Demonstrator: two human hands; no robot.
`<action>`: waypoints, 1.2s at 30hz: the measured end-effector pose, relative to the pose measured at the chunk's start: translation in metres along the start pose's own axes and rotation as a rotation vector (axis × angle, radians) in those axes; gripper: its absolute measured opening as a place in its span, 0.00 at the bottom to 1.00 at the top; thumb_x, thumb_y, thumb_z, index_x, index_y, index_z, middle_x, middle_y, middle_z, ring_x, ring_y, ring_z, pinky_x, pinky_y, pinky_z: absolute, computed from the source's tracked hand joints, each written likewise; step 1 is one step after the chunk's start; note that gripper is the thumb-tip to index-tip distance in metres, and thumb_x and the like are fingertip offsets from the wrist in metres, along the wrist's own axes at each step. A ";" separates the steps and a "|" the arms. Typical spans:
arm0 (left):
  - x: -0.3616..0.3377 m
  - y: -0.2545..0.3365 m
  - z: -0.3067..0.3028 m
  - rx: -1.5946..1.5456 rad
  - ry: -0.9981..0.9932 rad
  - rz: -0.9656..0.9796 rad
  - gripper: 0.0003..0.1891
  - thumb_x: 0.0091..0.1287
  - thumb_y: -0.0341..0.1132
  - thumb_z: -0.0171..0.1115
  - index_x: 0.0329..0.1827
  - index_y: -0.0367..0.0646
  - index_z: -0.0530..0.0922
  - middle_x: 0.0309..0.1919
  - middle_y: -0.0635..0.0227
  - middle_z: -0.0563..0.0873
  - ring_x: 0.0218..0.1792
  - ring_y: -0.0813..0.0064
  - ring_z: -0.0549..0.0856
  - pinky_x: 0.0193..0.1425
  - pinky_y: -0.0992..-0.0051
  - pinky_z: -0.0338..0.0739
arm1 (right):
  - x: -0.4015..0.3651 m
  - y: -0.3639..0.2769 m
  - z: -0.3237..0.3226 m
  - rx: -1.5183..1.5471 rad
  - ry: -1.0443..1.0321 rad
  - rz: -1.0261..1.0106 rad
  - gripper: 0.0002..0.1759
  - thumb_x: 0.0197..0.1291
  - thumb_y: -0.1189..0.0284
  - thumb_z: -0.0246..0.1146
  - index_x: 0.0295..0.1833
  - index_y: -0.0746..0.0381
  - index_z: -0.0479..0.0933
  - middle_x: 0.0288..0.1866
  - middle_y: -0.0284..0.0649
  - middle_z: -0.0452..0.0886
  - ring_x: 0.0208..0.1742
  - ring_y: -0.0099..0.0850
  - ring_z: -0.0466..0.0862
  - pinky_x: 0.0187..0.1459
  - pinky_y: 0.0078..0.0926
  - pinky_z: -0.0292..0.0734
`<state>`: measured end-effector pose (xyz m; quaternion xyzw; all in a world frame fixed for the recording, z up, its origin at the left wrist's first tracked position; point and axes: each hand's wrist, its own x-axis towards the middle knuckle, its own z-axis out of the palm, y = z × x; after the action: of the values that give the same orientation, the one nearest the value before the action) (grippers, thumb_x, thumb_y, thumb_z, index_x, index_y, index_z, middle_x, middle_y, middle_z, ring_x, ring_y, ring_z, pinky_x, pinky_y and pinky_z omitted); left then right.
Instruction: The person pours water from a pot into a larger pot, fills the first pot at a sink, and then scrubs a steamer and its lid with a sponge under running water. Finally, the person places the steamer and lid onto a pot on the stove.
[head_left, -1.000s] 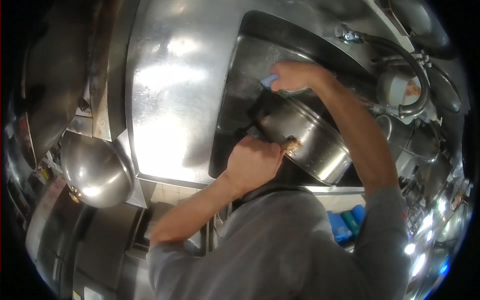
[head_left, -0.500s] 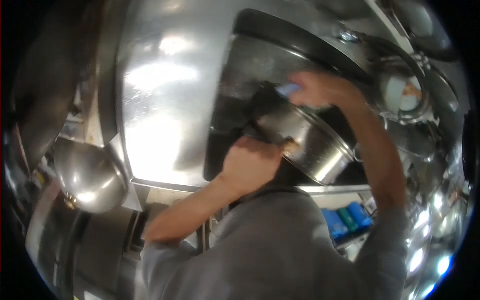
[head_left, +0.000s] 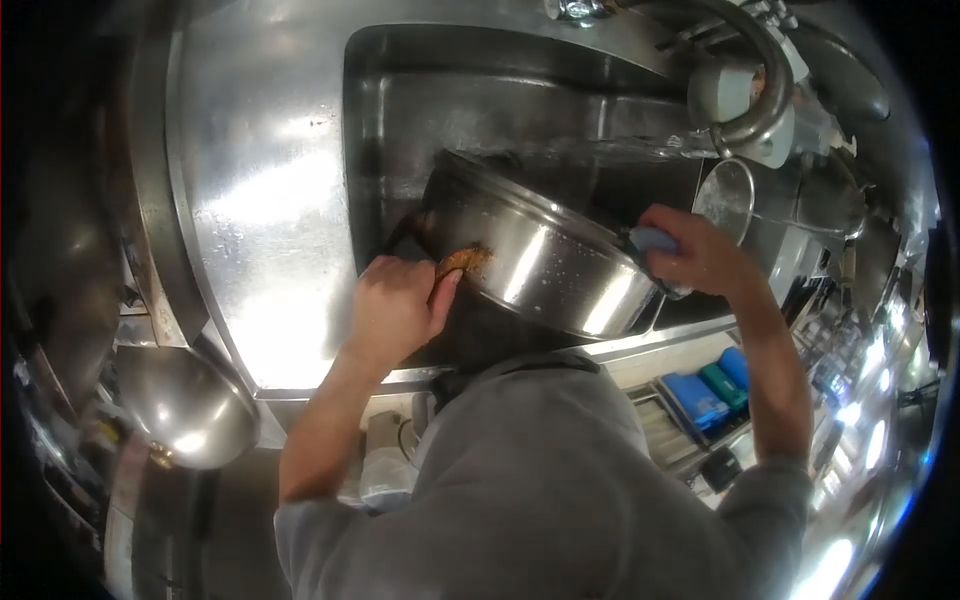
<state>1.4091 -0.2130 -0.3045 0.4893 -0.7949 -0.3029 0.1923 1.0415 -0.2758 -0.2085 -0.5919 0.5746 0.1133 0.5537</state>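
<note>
A large stainless steel pot [head_left: 540, 255] lies tilted on its side in the sink [head_left: 440, 100]. My left hand [head_left: 395, 310] is closed around the pot's handle [head_left: 455, 265], whose brown-stained end meets the wall. At the pot's right edge, my right hand [head_left: 700, 255] grips a pale blue-grey sponge [head_left: 655, 240] between thumb and fingers. The sponge sits right by the rim. Behind the pot, a stream of water [head_left: 640, 148] runs from the faucet [head_left: 755, 125]. The pot's inside is mostly hidden from view.
A wide metal drainboard [head_left: 265, 190] stretches left of the sink. Beyond the right hand lie a round strainer [head_left: 726, 195] and white dishes. Below the counter edge are blue containers [head_left: 695, 398] and a green one [head_left: 722, 385]. A steel bowl [head_left: 185, 405] is at lower left.
My right hand has moved with the sponge from the pot's far side to its right edge. The view has shifted, and the pot, left hand and running water show more clearly.
</note>
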 end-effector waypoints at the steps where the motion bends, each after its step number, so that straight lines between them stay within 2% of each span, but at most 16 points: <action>1: 0.005 0.000 0.000 0.008 -0.009 0.008 0.15 0.63 0.37 0.72 0.22 0.44 0.76 0.16 0.61 0.78 0.22 0.58 0.81 0.35 0.62 0.78 | -0.004 0.004 0.001 -0.040 0.032 -0.030 0.18 0.58 0.68 0.64 0.53 0.60 0.77 0.37 0.43 0.83 0.38 0.33 0.85 0.41 0.31 0.79; 5: 0.022 0.013 0.001 0.004 -0.071 0.045 0.15 0.63 0.36 0.72 0.22 0.43 0.76 0.16 0.61 0.78 0.22 0.57 0.81 0.36 0.61 0.78 | 0.056 -0.023 -0.001 -0.115 0.028 -0.231 0.19 0.59 0.67 0.64 0.55 0.60 0.77 0.40 0.45 0.83 0.37 0.35 0.84 0.41 0.34 0.80; 7: 0.023 0.022 0.000 0.013 -0.095 0.046 0.15 0.63 0.36 0.72 0.22 0.42 0.77 0.18 0.61 0.80 0.24 0.56 0.82 0.39 0.61 0.78 | 0.083 -0.052 -0.003 -0.136 -0.051 -0.162 0.19 0.59 0.66 0.64 0.55 0.60 0.77 0.44 0.46 0.83 0.38 0.39 0.85 0.43 0.36 0.81; 9: 0.017 0.025 -0.003 0.072 -0.013 0.045 0.10 0.65 0.35 0.73 0.36 0.38 0.81 0.37 0.56 0.87 0.43 0.58 0.86 0.59 0.60 0.76 | 0.078 -0.051 0.000 -0.072 -0.029 -0.185 0.20 0.58 0.65 0.64 0.55 0.61 0.78 0.41 0.48 0.84 0.38 0.41 0.86 0.43 0.38 0.80; 10: 0.008 0.026 0.004 0.092 -0.010 0.038 0.10 0.65 0.35 0.73 0.36 0.38 0.81 0.37 0.56 0.87 0.43 0.58 0.86 0.59 0.60 0.76 | 0.077 -0.050 0.003 -0.017 -0.015 -0.189 0.21 0.57 0.64 0.64 0.55 0.61 0.78 0.37 0.51 0.85 0.37 0.43 0.87 0.42 0.41 0.80; 12: -0.016 0.033 0.031 -0.467 0.491 -0.489 0.21 0.66 0.36 0.74 0.57 0.35 0.77 0.59 0.51 0.83 0.66 0.56 0.79 0.75 0.59 0.65 | 0.073 -0.033 0.016 0.001 0.028 -0.279 0.22 0.57 0.64 0.65 0.55 0.62 0.79 0.38 0.50 0.86 0.37 0.42 0.87 0.43 0.40 0.80; 13: -0.021 0.047 0.037 -0.573 0.570 -0.689 0.31 0.70 0.36 0.72 0.71 0.36 0.67 0.68 0.53 0.75 0.73 0.55 0.71 0.78 0.61 0.62 | 0.065 -0.035 0.022 0.053 0.003 -0.244 0.20 0.59 0.65 0.65 0.55 0.62 0.79 0.40 0.48 0.86 0.39 0.38 0.86 0.44 0.37 0.80; 14: -0.016 0.060 0.044 -0.906 0.809 -0.895 0.31 0.73 0.39 0.68 0.74 0.36 0.65 0.67 0.56 0.75 0.71 0.59 0.72 0.76 0.61 0.65 | 0.059 -0.036 0.027 0.103 -0.018 -0.207 0.19 0.61 0.66 0.66 0.55 0.61 0.79 0.43 0.46 0.85 0.41 0.35 0.85 0.46 0.34 0.80; 16: -0.022 0.065 0.035 -1.615 0.997 -0.967 0.27 0.76 0.42 0.65 0.71 0.38 0.68 0.63 0.59 0.77 0.67 0.65 0.73 0.72 0.66 0.68 | 0.052 -0.034 0.034 0.128 0.011 -0.252 0.18 0.60 0.67 0.67 0.55 0.62 0.80 0.41 0.46 0.86 0.42 0.35 0.86 0.46 0.34 0.80; 20: -0.032 0.075 0.040 -1.818 0.861 -1.166 0.23 0.73 0.44 0.66 0.64 0.43 0.75 0.57 0.64 0.79 0.58 0.69 0.75 0.69 0.63 0.70 | 0.032 -0.026 0.035 0.151 0.063 -0.195 0.19 0.60 0.68 0.67 0.55 0.62 0.79 0.41 0.46 0.86 0.41 0.36 0.87 0.45 0.34 0.80; 22: -0.010 0.088 0.020 -1.805 0.795 -1.471 0.26 0.71 0.48 0.67 0.67 0.47 0.74 0.60 0.62 0.81 0.60 0.63 0.79 0.71 0.52 0.67 | 0.024 -0.023 0.036 0.149 0.091 -0.225 0.19 0.59 0.68 0.67 0.55 0.62 0.79 0.40 0.46 0.86 0.40 0.36 0.87 0.45 0.34 0.80; 27: 0.003 0.060 0.029 -1.930 0.467 -1.183 0.23 0.57 0.30 0.66 0.57 0.42 0.76 0.38 0.69 0.80 0.45 0.73 0.79 0.68 0.54 0.69 | 0.004 -0.015 0.009 0.108 0.287 -0.220 0.20 0.59 0.67 0.66 0.56 0.62 0.79 0.39 0.44 0.85 0.38 0.32 0.85 0.43 0.30 0.80; 29: 0.022 0.114 -0.002 -1.940 0.427 -1.150 0.16 0.58 0.26 0.61 0.50 0.47 0.74 0.32 0.75 0.72 0.40 0.75 0.75 0.59 0.64 0.70 | -0.024 -0.004 0.003 0.182 0.272 -0.156 0.20 0.60 0.67 0.66 0.56 0.62 0.79 0.40 0.42 0.85 0.39 0.30 0.84 0.44 0.28 0.80; 30: 0.014 0.114 0.000 -2.032 0.316 -0.964 0.24 0.57 0.26 0.58 0.59 0.47 0.73 0.38 0.73 0.75 0.42 0.74 0.75 0.59 0.62 0.70 | -0.025 0.003 0.007 0.270 0.278 -0.219 0.20 0.60 0.67 0.66 0.57 0.63 0.78 0.40 0.40 0.84 0.40 0.27 0.83 0.44 0.27 0.79; 32: 0.021 0.153 -0.024 -1.897 0.284 -0.954 0.32 0.56 0.26 0.57 0.69 0.48 0.71 0.49 0.69 0.76 0.48 0.70 0.76 0.59 0.62 0.70 | -0.036 0.009 0.012 0.361 0.291 -0.291 0.20 0.61 0.67 0.66 0.57 0.64 0.78 0.41 0.38 0.83 0.42 0.25 0.81 0.45 0.25 0.78; 36: 0.018 0.170 -0.031 -1.732 0.287 -0.848 0.37 0.55 0.27 0.56 0.74 0.48 0.68 0.58 0.66 0.75 0.54 0.67 0.75 0.59 0.62 0.72 | -0.052 0.011 0.043 0.572 0.360 -0.315 0.19 0.60 0.68 0.67 0.55 0.64 0.77 0.43 0.33 0.80 0.45 0.20 0.77 0.47 0.22 0.75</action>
<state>1.3073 -0.1810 -0.1670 0.4563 -0.0239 -0.7641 0.4554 1.0379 -0.2100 -0.1899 -0.5048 0.5731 -0.2443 0.5976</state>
